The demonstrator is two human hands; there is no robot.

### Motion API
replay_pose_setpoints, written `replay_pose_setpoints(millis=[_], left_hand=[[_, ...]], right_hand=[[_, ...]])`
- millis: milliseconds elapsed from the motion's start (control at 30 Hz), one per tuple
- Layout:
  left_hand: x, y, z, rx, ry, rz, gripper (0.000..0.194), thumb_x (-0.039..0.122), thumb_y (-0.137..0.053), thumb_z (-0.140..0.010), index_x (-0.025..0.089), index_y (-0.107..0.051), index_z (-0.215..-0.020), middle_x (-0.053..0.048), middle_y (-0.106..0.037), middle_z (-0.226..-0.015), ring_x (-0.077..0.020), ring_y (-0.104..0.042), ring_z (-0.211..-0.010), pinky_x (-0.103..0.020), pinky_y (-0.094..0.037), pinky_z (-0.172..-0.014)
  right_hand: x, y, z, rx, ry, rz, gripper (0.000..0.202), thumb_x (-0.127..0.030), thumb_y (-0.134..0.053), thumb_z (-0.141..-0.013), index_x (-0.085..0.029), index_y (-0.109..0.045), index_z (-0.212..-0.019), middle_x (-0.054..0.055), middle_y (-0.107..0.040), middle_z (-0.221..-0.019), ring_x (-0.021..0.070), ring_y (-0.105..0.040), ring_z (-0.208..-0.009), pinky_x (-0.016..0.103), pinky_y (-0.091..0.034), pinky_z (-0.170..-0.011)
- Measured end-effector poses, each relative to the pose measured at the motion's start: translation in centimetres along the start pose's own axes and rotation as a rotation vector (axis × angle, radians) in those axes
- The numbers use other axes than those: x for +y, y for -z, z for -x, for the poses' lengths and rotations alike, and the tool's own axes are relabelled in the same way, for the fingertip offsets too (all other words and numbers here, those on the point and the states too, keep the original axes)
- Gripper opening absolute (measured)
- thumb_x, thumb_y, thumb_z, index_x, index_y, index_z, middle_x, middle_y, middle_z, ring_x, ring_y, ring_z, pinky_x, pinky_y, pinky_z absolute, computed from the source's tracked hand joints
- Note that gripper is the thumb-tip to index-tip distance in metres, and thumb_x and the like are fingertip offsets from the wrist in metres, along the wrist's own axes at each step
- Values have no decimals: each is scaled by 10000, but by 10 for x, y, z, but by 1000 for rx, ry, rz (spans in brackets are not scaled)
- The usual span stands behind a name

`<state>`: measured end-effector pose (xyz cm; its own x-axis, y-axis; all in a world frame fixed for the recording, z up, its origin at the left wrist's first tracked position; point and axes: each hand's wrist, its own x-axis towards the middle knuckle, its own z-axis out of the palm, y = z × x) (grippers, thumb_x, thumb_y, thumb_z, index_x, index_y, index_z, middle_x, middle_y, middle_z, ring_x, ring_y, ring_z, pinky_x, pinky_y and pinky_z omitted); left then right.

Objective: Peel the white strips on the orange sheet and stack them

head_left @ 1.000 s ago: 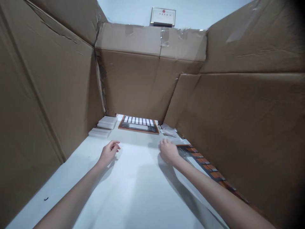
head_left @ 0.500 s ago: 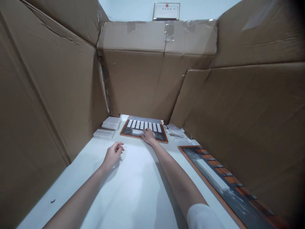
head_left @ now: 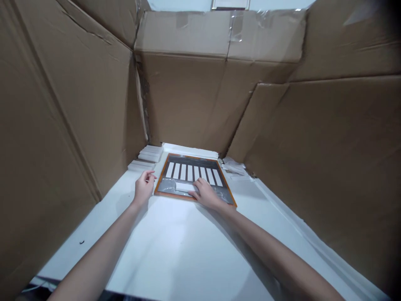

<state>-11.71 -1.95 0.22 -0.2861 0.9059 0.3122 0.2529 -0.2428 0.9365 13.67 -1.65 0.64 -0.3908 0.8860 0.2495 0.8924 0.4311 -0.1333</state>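
An orange-framed dark board [head_left: 196, 198] lies on the white table, with a row of several upright white strips [head_left: 188, 172] on it. Below the row, a white block [head_left: 183, 187] lies sideways. My right hand [head_left: 205, 193] is over the board, its thumb and fingers closed around the right end of that block; the fingertips hide the end. Just left of the board, my left hand [head_left: 144, 187] hangs near the table with bent, slightly parted fingers and nothing visible in them.
Stacked white pieces [head_left: 150, 153] stand at the back left, beside the cardboard wall [head_left: 188, 96]. White pieces and clear wrapping [head_left: 234, 166] lie at the back right. A small dark curl [head_left: 82, 242] is on the table at the left.
The board appears larger and nearer, with its back edge now showing. The second orange-framed board on the right is out of view. My left hand appears further left and higher; the view has shifted.
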Motion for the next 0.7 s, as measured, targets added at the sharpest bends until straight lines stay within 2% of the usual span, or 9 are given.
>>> replay_pose_setpoints(millis=[100, 233, 367, 467, 567, 700], left_hand=[[-4, 1, -2, 4, 0, 13, 265, 322, -439, -781, 181, -567, -965, -49, -624, -822, -164, -575, -726, -209, -439, -518], [-10, -2, 0, -25, 16, 25, 268, 329, -443, -772, 175, -568, -952, -54, -629, -825, -174, -581, -738, -216, -429, -519], [-12, -5, 3, -46, 22, 30, 267, 326, -436, -776, 171, -570, -947, -51, -632, -823, -168, -583, -724, -230, -438, -553], [-11, -6, 3, -57, 17, 32, 262, 322, -442, -772, 172, -575, -939, -45, -635, -818, -164, -584, -732, -241, -444, -597], [-10, -5, 3, -60, 23, 33, 269, 328, -449, -765, 172, -575, -944, -45, -634, -815, -170, -588, -745, -242, -444, -596], [-9, -2, 2, -61, 47, 32, 284, 336, -444, -767, 171, -566, -963, -62, -630, -848, -177, -586, -735, -218, -422, -498]], right_hand=[[-22, 11, 44, 27, 63, -44, 258, -381, -493, -859, -141, -546, -940, 76, -513, -962, 183, -463, -916, 291, -370, -818], [-54, 24, 98, 39, 91, -120, 171, -318, -494, -854, -152, -536, -859, 68, -496, -894, 184, -458, -839, 308, -387, -746], [-80, 27, 137, 25, 76, -160, 141, -286, -541, -817, -158, -551, -874, 80, -510, -897, 199, -460, -822, 326, -392, -714], [-93, 26, 151, 18, 46, -167, 148, -257, -551, -808, -159, -563, -918, 89, -531, -918, 216, -461, -834, 357, -397, -730], [-99, 26, 153, -8, 15, -161, 166, -241, -562, -802, -157, -569, -945, 93, -546, -937, 227, -461, -846, 381, -398, -747], [-96, 26, 150, -24, 28, -198, 110, -208, -575, -794, -156, -576, -890, 81, -554, -914, 217, -463, -833, 361, -400, -731]])
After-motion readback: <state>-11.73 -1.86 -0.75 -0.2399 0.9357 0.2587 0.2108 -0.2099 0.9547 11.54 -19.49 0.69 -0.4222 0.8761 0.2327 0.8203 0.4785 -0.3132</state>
